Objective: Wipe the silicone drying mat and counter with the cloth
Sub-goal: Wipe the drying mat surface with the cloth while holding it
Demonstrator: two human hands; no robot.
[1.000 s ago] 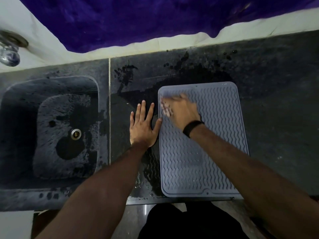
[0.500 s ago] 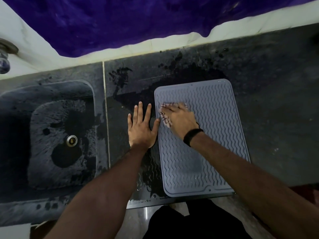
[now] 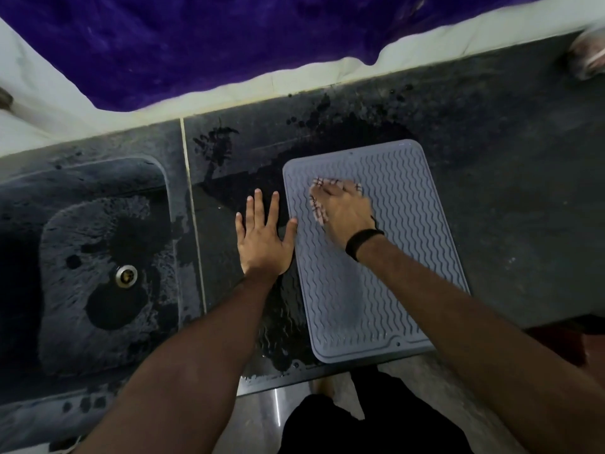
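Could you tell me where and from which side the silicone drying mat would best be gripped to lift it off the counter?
Probably the near right corner of the silicone drying mat, approached from the counter's front edge. The mat lies flat, so only its thin raised rim can be pinched, and that corner sits at the edge. The right hand presses the cloth further back.

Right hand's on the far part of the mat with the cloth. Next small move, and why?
Probably drag the cloth toward the near edge: the right hand presses it on the mat's far part, most ridges nearer lie uncovered, and the left hand lies flat beside the mat.
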